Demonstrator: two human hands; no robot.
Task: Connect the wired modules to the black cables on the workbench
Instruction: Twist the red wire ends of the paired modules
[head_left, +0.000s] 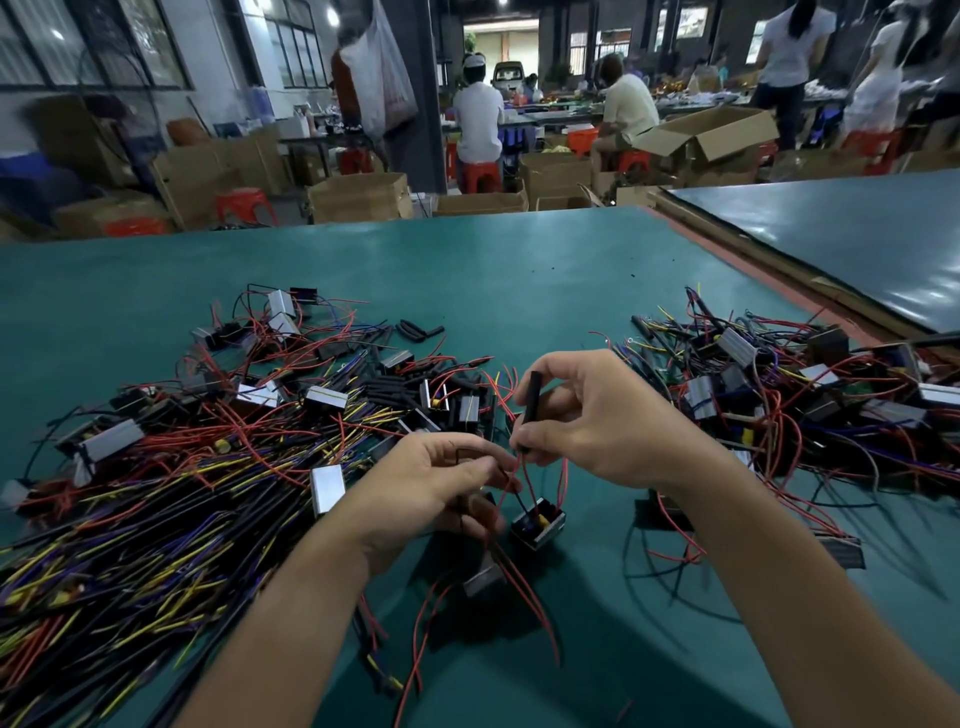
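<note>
Forearms, yours, reach up from the bottom edge over a green workbench mat (493, 260). Between them a grey module (483, 578) lies on the mat, blurred, with red strands trailing toward you.

Just beyond it, your left hand (436, 488) is curled, thumb and fingertips pinching thin red wires (523, 475). These run down to a small black module (537, 522) right below both hands; whether it hangs or sits on the mat is unclear. Your right hand (597, 421) pinches a short black cable (532, 410) between thumb and fingers and holds it nearly upright. Its lower end meets the red wires beside your left fingertips.

To your left spreads a large heap of cables (156, 519) — black, yellow, red and purple — with silver-cased modules mixed in, one silver module (327, 488) just beside your left wrist. To your right lies a second tangle of modules (805, 395). Farther out, loose black sleeves (421, 330) lie on the mat.

Beyond the bench stand cardboard boxes (358, 197) and red stools (244, 205), and seated people (478, 124) work at distant tables.
</note>
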